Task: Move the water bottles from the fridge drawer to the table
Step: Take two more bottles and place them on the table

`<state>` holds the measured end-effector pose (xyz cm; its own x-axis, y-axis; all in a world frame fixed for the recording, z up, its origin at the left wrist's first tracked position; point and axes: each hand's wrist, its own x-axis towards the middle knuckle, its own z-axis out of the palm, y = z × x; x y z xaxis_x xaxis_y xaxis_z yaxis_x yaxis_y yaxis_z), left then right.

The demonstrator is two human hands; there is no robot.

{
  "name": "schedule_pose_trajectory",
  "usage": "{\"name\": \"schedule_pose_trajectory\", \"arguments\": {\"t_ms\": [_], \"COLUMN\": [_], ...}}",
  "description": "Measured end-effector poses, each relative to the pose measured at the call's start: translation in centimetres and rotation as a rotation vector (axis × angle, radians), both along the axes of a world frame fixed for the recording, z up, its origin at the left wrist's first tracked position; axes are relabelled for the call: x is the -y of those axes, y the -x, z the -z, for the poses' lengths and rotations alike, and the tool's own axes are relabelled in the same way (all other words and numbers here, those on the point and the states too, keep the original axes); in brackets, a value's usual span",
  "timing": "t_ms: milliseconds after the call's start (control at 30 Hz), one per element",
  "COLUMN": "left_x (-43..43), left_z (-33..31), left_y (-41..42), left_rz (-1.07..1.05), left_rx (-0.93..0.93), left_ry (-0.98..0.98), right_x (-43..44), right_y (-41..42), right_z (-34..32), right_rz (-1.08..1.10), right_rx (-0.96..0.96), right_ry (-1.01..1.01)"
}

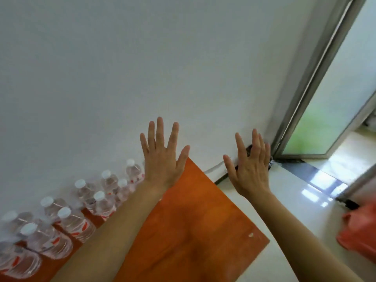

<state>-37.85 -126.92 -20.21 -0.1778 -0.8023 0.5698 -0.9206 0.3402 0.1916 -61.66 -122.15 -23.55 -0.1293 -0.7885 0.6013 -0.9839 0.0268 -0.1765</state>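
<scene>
Holding the left hand (162,159) and the right hand (251,171) up side by side, backs toward the camera, every finger straight and spread, grasping nothing. Hovering the left fingertips in front of the white wall (142,68), with the far edge of the orange table (193,231) running just below the left thumb.

Showing the water bottles (75,222) standing upright in two rows on the table, starting just beside the left little finger and trailing away below and to its left, well apart from the right fingers. Showing no fridge drawer anywhere, so judging progress only loosely: many bottles already set down.

Judging each bottle as full, so fairly heavy for its size, with thin clear plastic giving under a squeeze and perhaps slick if cold and wet. Favouring fingers and thumb wrapped round the labelled middle, or a pinch under the white cap's collar, over pressing the soft shoulder.

Leaving a metal door frame (317,78), glossy floor (284,210) and a pink-orange bag (360,231) off to the right of the right fingers.
</scene>
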Motion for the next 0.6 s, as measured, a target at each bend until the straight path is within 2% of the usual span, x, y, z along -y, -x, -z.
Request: {"name": "schedule_pose_trajectory", "arguments": {"t_ms": [233, 433, 600], "left_x": [-12.6, -25.1, -33.9], "left_z": [-4.3, -3.7, -2.3], "left_y": [20.0, 36.9, 48.8], "left_rz": [0.345, 0.685, 0.968], "left_rx": [-0.006, 0.010, 0.081], "left_ry": [0.067, 0.045, 0.000], "right_x": [-19.3, -37.6, -49.8], "right_y": [17.6, 30.7, 37.9], "right_z": [-3.1, -3.3, -2.2], "right_rz": [0.290, 0.622, 0.864], "right_rx": [0.007, 0.006, 0.005], "right_ry": [0.091, 0.111, 0.114]}}
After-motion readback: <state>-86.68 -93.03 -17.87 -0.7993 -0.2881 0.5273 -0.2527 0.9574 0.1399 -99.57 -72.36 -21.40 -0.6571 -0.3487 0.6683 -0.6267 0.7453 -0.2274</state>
